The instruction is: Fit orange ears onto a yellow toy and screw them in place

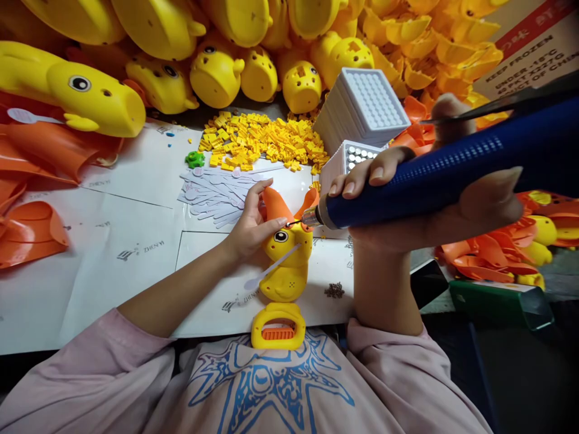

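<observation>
My right hand [407,205] is closed round a blue electric screwdriver [434,163], its fingers wrapped over the body. The thin bit points left and meets the head of a yellow duck-shaped toy [284,265] at the base of its orange parts [277,205]. My left hand [253,223] grips the toy's head, with the thumb beside the bit tip and the other fingers round the orange part. A yellow handle [278,325] with an orange ribbed piece extends from the toy towards my body. Across the toy's body lies a thin white strip [271,268].
Small dark screws [335,290] lie right of the toy. Beyond are white strips [217,196], yellow clips [262,141], a green piece [195,159] and stacked white trays [362,108]. Yellow toy bodies [215,75] line the back; orange parts [36,232] lie left, more [493,247] right.
</observation>
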### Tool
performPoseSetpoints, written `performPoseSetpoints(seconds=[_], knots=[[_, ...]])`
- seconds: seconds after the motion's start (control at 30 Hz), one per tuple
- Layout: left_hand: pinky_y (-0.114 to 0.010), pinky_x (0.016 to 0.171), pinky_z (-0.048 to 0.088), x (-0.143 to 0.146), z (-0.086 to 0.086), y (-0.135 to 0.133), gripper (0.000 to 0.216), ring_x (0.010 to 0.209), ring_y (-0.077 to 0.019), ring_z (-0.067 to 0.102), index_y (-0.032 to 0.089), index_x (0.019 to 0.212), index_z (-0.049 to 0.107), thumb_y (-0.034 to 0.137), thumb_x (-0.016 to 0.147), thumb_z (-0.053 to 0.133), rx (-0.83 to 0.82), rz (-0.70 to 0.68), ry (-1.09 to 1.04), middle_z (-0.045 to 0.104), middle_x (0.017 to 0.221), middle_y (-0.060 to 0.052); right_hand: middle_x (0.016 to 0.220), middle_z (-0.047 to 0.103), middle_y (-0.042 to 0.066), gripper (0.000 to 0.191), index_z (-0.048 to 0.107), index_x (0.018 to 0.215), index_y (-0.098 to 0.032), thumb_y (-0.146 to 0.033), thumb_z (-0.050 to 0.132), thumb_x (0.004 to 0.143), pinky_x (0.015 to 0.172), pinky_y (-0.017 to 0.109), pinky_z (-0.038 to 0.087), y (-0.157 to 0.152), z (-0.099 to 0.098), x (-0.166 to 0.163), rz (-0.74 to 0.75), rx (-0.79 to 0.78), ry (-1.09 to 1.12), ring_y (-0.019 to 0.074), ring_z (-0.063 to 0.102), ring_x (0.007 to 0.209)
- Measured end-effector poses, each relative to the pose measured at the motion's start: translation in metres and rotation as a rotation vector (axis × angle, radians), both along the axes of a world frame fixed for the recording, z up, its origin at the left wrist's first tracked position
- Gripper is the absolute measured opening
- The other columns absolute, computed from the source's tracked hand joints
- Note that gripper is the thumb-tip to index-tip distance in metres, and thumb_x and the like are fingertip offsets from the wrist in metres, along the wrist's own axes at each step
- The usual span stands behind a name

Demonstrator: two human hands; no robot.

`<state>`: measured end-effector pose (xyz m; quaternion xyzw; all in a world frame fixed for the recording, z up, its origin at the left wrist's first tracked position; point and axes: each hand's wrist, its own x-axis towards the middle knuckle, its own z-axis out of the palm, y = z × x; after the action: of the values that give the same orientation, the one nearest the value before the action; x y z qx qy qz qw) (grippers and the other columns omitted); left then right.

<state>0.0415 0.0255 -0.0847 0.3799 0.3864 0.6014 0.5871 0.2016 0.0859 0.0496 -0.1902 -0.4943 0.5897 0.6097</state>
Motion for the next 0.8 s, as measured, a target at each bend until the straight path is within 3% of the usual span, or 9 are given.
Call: performPoseSetpoints(seconds=[0.3, 0.57, 0.8], knots=[[-0.027, 0.078, 0.052, 0.001, 0.002, 0.000, 0.076, 0.089, -0.0144, 0.057, 0.034, 0.132, 0.042, 0.035, 0.070, 0.086, -0.020, 0.015, 0.005, 0.053, 0.106, 0.001, 0.063, 0.067, -0.004, 0.039, 0.064, 0.102, -0.032, -0.058, 0.075, 0.075, 0.051, 0.039, 0.057, -0.001, 0.004, 0.004, 0.086, 0.016, 0.019, 0.0214, 0.066, 0.051], [-0.027, 0.076, 0.050, 0.001, 0.006, 0.001, 0.076, 0.084, -0.0137, 0.056, 0.033, 0.132, 0.042, 0.035, 0.069, 0.085, -0.038, 0.029, 0.023, 0.053, 0.101, 0.001, 0.067, 0.069, -0.003, 0.033, 0.067, 0.103, -0.031, -0.053, 0.075, 0.080, 0.059, 0.040, 0.060, -0.005, 0.008, 0.008, 0.159, 0.024, -0.014, 0.0214, 0.068, 0.058], [-0.027, 0.070, 0.048, 0.003, 0.013, -0.004, 0.072, 0.076, -0.0132, 0.055, 0.031, 0.134, 0.038, 0.032, 0.074, 0.079, -0.091, 0.006, -0.005, 0.054, 0.093, 0.002, 0.068, 0.069, -0.003, 0.033, 0.068, 0.101, -0.030, -0.047, 0.082, 0.077, 0.068, 0.046, 0.062, -0.010, 0.020, 0.014, 0.238, 0.057, -0.185, 0.0236, 0.070, 0.061]])
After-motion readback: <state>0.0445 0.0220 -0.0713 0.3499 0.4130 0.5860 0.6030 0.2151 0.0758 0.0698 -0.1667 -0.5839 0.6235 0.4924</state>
